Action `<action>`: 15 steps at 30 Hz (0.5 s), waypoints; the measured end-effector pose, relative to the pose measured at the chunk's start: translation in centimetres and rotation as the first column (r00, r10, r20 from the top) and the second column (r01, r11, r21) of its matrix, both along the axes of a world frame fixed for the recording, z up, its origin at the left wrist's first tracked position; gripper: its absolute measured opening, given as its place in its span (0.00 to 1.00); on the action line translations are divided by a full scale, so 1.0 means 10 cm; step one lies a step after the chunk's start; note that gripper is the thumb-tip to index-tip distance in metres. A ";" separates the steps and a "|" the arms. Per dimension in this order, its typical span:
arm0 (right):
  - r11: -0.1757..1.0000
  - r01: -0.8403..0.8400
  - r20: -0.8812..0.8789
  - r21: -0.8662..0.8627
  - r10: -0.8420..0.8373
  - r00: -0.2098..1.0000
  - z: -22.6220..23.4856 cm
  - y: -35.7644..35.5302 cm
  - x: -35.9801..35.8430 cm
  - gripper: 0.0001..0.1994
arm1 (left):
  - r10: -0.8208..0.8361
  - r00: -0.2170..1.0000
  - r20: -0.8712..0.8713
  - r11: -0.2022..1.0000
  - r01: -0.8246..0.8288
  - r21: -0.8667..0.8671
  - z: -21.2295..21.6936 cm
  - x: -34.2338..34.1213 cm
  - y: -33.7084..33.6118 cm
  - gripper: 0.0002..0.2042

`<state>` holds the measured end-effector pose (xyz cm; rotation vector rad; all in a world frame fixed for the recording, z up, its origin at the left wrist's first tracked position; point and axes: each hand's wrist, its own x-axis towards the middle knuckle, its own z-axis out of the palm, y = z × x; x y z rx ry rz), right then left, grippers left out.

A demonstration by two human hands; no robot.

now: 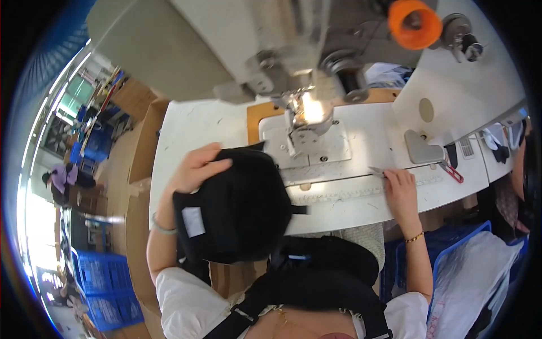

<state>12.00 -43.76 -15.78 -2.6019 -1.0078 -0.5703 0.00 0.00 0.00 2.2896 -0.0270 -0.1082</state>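
My left hand [197,166] grips the edge of a black cloth cap [243,203], its thumb and fingers closed on the fabric. A white label [193,221] shows on the cap's near left side, and a short black strap [299,209] sticks out at its right. The cap hangs over the front edge of the sewing table, left of the lit needle area [307,121]. My right hand [400,189] rests on the table with a small pointed metal tool [376,169] between its fingers, perhaps thread snips; most of it is hidden.
The sewing machine [164,51] arches over the white table [186,127]. A ruler strip [350,193] lies along the front, with red-handled snips [451,172] at the right. An orange thread cone [415,24] stands at the back. Blue crates [107,282] flank me; a person [65,178] is far left.
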 end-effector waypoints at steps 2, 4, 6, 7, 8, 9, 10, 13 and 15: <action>0.999 0.054 -0.042 0.000 -0.054 0.998 0.17 0.05 -0.02 0.07 | 0.069 0.977 -0.202 0.932 -0.135 -0.336 -0.22 0.00 -0.34 0.09; 0.961 0.046 -0.197 0.273 0.009 0.980 0.30 0.21 -0.14 0.06 | 0.085 0.951 -0.298 0.843 -0.228 -0.488 -0.32 0.00 -0.61 0.10; 0.767 0.194 -0.454 0.611 0.139 0.880 0.46 0.40 -0.26 0.07 | 0.025 0.966 -0.257 0.741 -0.190 -0.644 -0.35 0.04 -0.78 0.12; 0.798 0.060 -0.375 0.600 0.214 0.902 0.55 0.48 -0.30 0.09 | 0.029 0.960 -0.280 0.743 -0.208 -0.637 -0.35 0.04 -0.82 0.12; 0.825 -0.003 -0.410 0.565 0.284 0.867 0.64 0.55 -0.36 0.12 | 0.018 0.945 -0.328 0.724 -0.238 -0.647 -0.35 0.04 -0.85 0.12; 0.820 -0.126 -0.318 0.559 0.352 0.880 0.71 0.65 -0.37 0.13 | 0.015 0.922 -0.386 0.713 -0.281 -0.643 -0.34 0.04 -0.88 0.13; 0.830 -0.228 -0.260 0.509 0.401 0.879 0.76 0.76 -0.36 0.14 | 0.000 0.925 -0.379 0.709 -0.267 -0.652 -0.34 0.04 -0.91 0.13; 0.825 -0.294 -0.209 0.483 0.435 0.876 0.82 1.02 -0.37 0.18 | 0.008 0.955 -0.296 0.723 -0.210 -0.658 -0.36 0.04 -0.96 0.14; 0.789 -0.305 -0.178 0.533 0.457 0.872 0.82 1.15 -0.37 0.21 | 0.010 0.972 -0.235 0.684 -0.178 -0.707 -0.39 0.05 -0.95 0.14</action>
